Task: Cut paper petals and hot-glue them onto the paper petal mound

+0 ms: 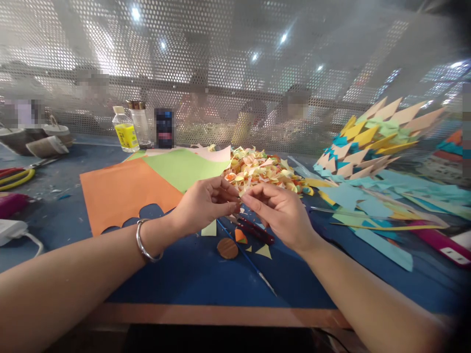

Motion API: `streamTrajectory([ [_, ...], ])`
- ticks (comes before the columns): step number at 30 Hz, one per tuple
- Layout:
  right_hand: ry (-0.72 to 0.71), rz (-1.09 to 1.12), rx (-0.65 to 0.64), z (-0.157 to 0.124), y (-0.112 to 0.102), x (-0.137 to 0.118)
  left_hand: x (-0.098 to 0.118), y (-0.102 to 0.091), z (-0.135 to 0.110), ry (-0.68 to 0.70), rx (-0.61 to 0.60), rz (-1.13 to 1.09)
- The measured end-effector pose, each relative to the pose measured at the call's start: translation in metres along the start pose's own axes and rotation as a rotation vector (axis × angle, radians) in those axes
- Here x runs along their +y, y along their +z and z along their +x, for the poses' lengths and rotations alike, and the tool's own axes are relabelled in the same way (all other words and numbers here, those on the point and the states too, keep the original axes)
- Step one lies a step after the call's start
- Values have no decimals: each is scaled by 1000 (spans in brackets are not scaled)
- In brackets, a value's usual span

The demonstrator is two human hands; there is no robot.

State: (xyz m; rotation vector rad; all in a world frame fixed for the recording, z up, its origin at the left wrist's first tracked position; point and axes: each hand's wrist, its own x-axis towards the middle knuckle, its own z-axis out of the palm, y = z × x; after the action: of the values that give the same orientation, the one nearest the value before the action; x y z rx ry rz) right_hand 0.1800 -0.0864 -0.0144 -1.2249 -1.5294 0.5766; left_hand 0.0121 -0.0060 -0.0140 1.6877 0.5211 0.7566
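Observation:
My left hand (pixel 206 202) and my right hand (pixel 282 212) meet fingertip to fingertip above the table. Both are closed in a pinch on a small pale scrap of paper (pixel 242 193), mostly covered by my fingers. Just behind them rises a heap of small cut paper pieces (pixel 263 166) in yellow, peach and orange. Below my hands lie a round wooden disc (pixel 227 248), a thin blue-handled brush (pixel 252 262), a dark red tool (pixel 256 230), an orange paper piece (pixel 241 237) and a pale yellow triangle (pixel 264 252).
Orange sheet (pixel 125 191) with scalloped edge and green sheet (pixel 187 166) lie left. Behind them stand a yellow-labelled bottle (pixel 125 132), a glass jar (pixel 141 127) and a phone (pixel 164 128). Right are a spiky folded-paper piece (pixel 368 137) and blue strips (pixel 384 247); yellow-handled scissors (pixel 18 180) lie far left.

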Motion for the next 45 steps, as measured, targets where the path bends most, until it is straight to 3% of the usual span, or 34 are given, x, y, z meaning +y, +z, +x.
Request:
streamTrajectory([
  [22,-2,-18,9,1,0,-1,-4,0,0,30,-82,7],
  [45,-39,20,10,1,0,-1,-5,2,0,62,-69,0],
])
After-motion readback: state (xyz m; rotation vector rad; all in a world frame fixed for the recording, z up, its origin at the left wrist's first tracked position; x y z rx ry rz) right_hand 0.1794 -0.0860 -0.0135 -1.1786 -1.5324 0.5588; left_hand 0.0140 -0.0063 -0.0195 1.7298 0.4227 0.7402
